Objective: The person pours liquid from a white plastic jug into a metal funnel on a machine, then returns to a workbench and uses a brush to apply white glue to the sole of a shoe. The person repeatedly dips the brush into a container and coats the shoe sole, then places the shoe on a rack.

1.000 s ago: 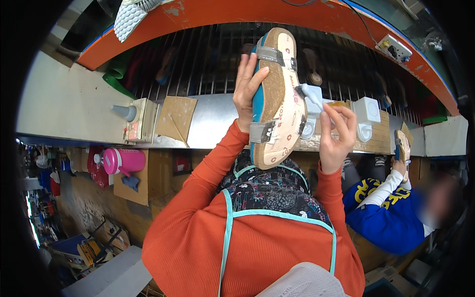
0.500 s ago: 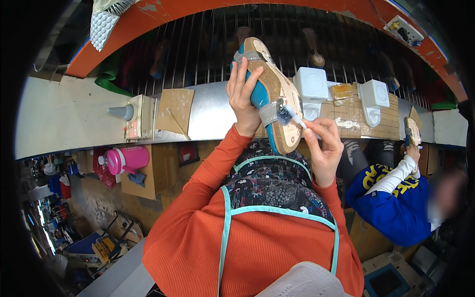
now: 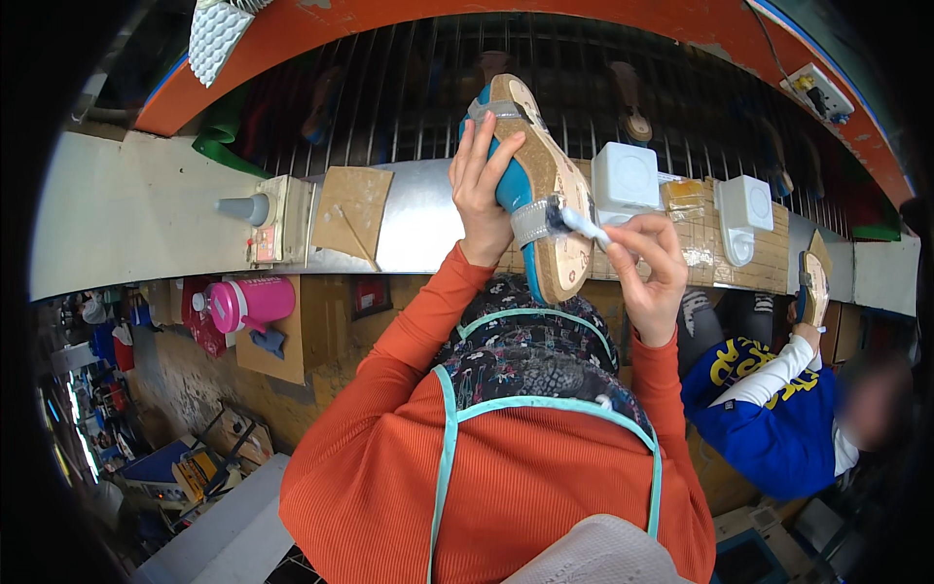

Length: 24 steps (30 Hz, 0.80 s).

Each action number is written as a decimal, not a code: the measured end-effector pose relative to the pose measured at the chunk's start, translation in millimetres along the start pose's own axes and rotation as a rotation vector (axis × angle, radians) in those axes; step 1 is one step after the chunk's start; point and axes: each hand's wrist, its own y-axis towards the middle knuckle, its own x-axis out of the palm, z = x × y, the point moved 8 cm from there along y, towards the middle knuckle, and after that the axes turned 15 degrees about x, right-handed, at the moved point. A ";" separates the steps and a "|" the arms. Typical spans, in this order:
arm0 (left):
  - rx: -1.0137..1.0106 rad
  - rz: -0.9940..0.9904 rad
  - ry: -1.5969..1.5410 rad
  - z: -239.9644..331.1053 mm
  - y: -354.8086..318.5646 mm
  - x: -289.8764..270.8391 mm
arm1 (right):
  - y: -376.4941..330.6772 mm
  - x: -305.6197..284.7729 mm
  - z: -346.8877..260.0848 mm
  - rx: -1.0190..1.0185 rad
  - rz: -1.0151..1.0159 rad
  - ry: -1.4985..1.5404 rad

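Note:
My left hand (image 3: 480,190) grips a sandal (image 3: 545,185) with a cork footbed, grey straps and a teal sole, held upright on its edge in front of me. My right hand (image 3: 650,268) holds a small white brush (image 3: 582,222) whose dark tip touches the sandal at its lower grey strap. Both orange sleeves rise from the lower edge, over a patterned apron with teal trim (image 3: 530,365).
A metal workbench (image 3: 418,229) runs across, bearing two white boxes (image 3: 626,180), a brown card square (image 3: 352,209) and a grey cone (image 3: 245,207). A dark wire rack (image 3: 389,97) holds more sandals behind. At right another person in a blue top (image 3: 769,409) holds a sandal (image 3: 812,287). A pink bottle (image 3: 243,302) hangs below.
The sandal has turned more edge-on and shifted slightly right. My right hand has brought the brush from beside the sandal onto its lower strap.

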 end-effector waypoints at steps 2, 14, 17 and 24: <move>0.006 -0.002 -0.004 -2.8 0.2 -0.6 | -0.4 1.9 4.2 0.017 -0.093 0.047; -0.033 0.003 -0.004 -10.0 -4.8 2.9 | -18.7 2.4 5.8 0.183 0.078 -0.003; -0.015 0.022 0.041 -7.6 -5.4 2.4 | -26.3 -4.9 -17.3 0.006 0.285 -0.313; -0.106 0.055 -0.077 -12.1 -9.8 3.6 | -41.7 -3.2 -23.2 -0.050 0.308 -0.196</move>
